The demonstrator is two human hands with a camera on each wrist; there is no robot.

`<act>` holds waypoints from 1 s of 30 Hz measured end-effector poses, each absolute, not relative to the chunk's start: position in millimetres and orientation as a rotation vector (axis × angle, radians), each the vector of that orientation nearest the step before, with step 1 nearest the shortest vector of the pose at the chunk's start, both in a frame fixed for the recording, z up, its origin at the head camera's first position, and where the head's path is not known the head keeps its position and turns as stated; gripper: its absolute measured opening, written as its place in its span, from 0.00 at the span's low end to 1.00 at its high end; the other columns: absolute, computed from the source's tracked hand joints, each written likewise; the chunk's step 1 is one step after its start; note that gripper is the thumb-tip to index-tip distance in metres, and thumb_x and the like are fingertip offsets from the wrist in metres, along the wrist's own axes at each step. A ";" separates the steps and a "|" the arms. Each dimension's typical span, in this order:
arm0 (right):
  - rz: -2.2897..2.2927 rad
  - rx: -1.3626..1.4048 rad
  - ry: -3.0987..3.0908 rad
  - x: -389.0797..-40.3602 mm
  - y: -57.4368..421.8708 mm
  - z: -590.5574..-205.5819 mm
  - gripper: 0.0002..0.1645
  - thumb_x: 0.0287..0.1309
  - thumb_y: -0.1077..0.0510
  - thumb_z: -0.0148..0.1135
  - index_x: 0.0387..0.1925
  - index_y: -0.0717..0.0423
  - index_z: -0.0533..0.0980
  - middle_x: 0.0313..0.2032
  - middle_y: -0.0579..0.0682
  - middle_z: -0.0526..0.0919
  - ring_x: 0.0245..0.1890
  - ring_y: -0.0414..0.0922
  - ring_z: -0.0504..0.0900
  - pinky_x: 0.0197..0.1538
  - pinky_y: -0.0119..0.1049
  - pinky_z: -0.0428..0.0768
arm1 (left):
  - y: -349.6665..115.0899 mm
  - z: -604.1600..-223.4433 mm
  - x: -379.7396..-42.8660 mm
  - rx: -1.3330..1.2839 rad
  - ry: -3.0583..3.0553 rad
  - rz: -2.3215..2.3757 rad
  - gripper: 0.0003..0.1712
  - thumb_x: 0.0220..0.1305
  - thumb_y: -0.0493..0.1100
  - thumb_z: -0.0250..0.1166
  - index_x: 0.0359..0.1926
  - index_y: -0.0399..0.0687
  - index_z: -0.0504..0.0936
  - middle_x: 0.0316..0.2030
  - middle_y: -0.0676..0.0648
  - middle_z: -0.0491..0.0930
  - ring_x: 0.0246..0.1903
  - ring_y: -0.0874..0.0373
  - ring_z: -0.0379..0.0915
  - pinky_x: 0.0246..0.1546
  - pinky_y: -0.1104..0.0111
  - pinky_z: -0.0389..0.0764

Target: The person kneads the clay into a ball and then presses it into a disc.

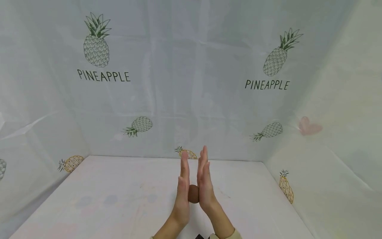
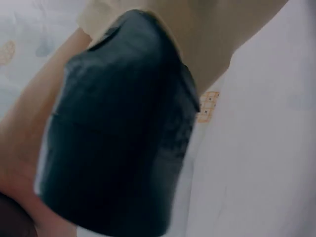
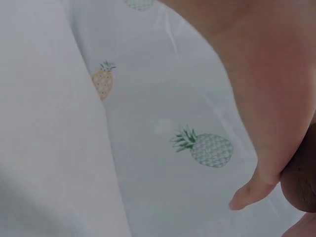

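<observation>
A smooth brown clay-like ball (image 1: 193, 194) sits between two upright palms in the head view, near the heel of each hand. My left hand (image 1: 183, 189) presses it from the left, fingers straight and pointing up. From the right, my right hand (image 1: 206, 186) presses the other side, its fingers also straight. The fingertips stand apart, with a narrow gap above the ball. In the right wrist view, the ball (image 3: 300, 185) shows fine cracks at the right edge, beside a palm and thumb. The left wrist view catches the dark ball (image 2: 14, 219) partly, at the lower left corner.
A white table (image 1: 119, 199) with faint coloured stains lies beneath the hands. Pale pineapple-print sheeting (image 1: 191, 83) rises behind it and on both sides. A dark device (image 2: 118, 133) beside a beige sleeve (image 2: 202, 39) fills much of the left wrist view.
</observation>
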State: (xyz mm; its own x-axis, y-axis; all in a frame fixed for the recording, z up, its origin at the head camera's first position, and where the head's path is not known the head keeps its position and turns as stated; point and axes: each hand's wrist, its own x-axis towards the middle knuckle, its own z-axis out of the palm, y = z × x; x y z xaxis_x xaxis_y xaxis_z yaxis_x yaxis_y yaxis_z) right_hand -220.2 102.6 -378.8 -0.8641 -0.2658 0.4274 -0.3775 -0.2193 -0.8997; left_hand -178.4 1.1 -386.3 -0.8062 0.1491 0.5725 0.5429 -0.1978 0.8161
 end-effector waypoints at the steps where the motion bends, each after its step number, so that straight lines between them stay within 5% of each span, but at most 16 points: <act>1: 2.253 0.797 -1.922 -220.6 102.0 -379.6 0.34 0.82 0.34 0.12 0.84 0.22 0.29 0.84 0.32 0.24 0.84 0.44 0.24 0.77 0.70 0.22 | 0.4 -385.7 -178.3 -0.816 -1.786 -2.088 0.35 0.81 0.60 0.13 0.85 0.70 0.28 0.84 0.67 0.23 0.83 0.63 0.14 0.73 0.33 0.18; 10: 2.297 0.956 -2.037 -218.4 93.1 -390.2 0.35 0.80 0.30 0.10 0.82 0.20 0.26 0.83 0.31 0.22 0.85 0.49 0.25 0.77 0.68 0.21 | -11.4 -382.6 -183.9 -0.757 -1.764 -2.077 0.36 0.81 0.65 0.15 0.85 0.74 0.28 0.84 0.67 0.25 0.82 0.67 0.16 0.75 0.38 0.18; 20: 2.354 1.007 -2.036 -207.9 85.9 -385.3 0.34 0.79 0.29 0.07 0.82 0.18 0.27 0.84 0.37 0.23 0.84 0.54 0.25 0.77 0.70 0.22 | -26.8 -390.9 -208.5 -0.568 -1.830 -2.018 0.37 0.79 0.73 0.23 0.83 0.83 0.28 0.82 0.65 0.18 0.80 0.60 0.05 0.69 0.36 0.06; 30: 2.269 0.983 -1.979 -206.8 97.9 -372.5 0.36 0.78 0.30 0.06 0.83 0.22 0.25 0.83 0.31 0.24 0.84 0.45 0.25 0.75 0.70 0.19 | -12.8 -405.9 -211.4 -0.641 -1.941 -1.951 0.35 0.82 0.65 0.20 0.84 0.73 0.26 0.83 0.66 0.22 0.81 0.62 0.08 0.70 0.38 0.06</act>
State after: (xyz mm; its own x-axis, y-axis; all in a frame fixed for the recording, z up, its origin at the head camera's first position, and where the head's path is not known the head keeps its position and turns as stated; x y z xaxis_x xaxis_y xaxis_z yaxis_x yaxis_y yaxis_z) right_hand -206.8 97.9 -372.5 -0.8069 -0.4060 0.4290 -0.3699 -0.2190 -0.9029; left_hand -211.4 -12.8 -405.9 -0.8502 0.0893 0.5189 0.5184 -0.0304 0.8546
